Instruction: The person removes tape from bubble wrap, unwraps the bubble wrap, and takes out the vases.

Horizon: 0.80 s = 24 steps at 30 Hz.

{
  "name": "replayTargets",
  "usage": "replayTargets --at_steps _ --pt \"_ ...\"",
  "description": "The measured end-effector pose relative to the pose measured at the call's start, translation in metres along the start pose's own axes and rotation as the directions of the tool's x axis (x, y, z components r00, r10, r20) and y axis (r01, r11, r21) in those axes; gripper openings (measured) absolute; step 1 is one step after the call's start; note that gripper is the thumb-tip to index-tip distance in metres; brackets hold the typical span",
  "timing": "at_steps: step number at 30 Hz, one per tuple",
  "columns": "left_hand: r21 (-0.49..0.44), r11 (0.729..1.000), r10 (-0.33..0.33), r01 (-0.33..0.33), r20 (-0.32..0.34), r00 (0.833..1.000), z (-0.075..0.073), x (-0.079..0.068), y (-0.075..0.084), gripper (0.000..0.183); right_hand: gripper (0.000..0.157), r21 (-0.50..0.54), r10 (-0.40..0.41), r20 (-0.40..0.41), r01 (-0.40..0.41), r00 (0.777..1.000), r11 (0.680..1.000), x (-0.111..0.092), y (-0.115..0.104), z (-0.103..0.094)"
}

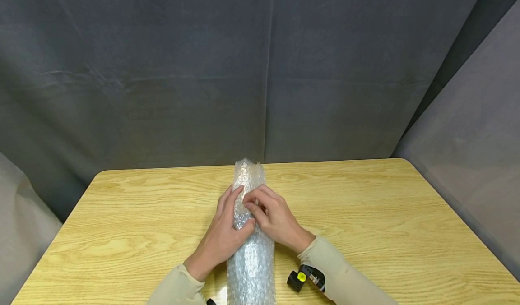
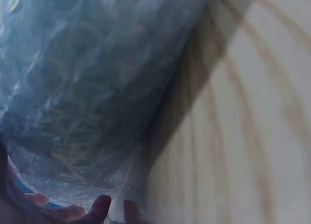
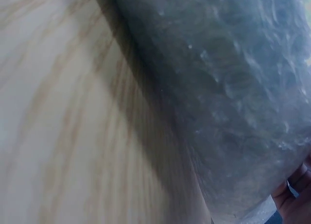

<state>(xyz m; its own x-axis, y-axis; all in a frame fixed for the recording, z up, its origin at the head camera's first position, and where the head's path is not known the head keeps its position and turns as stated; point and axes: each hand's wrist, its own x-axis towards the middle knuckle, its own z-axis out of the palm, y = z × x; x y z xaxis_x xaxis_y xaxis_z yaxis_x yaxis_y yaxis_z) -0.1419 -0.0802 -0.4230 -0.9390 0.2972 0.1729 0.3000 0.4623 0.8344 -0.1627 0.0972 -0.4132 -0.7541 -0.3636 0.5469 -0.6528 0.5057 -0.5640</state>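
Observation:
A long bundle wrapped in clear bubble wrap (image 1: 250, 262) lies lengthwise on the table, running from the near edge toward the far edge. Its far end is a flatter, loose flap of wrap. My left hand (image 1: 223, 235) rests on the bundle's left side, fingers extended along it and thumb across the top. From the right, my right hand (image 1: 278, 217) bends its fingers over the top, thumb and index fingertips pinching the wrap near the flap. Both wrist views show the bubble wrap (image 2: 92, 78) close up, with left fingertips (image 2: 99, 207) and right fingers (image 3: 291, 199) at its far end.
The wooden table (image 1: 386, 219) extends to both sides of the bundle. A dark grey curtain (image 1: 183, 93) hangs behind it, with a lighter cloth (image 1: 475, 151) at the right. A small black device with a yellow part (image 1: 301, 277) sits at the right sleeve.

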Motion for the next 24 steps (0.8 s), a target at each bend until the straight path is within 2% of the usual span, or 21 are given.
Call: replayTargets --at_steps 16,24 --pt "0.007 1.0 -0.02 0.02 -0.002 1.0 -0.0002 0.0005 0.0013 0.083 0.008 0.01 0.05 -0.002 -0.05 0.999 0.999 0.001 0.0014 0.0003" --pt "0.007 1.0 -0.025 0.025 -0.002 1.0 -0.0001 0.0011 0.0015 0.083 0.007 0.024 0.029 -0.022 -0.029 0.999 0.999 0.0029 0.0041 -0.0023"
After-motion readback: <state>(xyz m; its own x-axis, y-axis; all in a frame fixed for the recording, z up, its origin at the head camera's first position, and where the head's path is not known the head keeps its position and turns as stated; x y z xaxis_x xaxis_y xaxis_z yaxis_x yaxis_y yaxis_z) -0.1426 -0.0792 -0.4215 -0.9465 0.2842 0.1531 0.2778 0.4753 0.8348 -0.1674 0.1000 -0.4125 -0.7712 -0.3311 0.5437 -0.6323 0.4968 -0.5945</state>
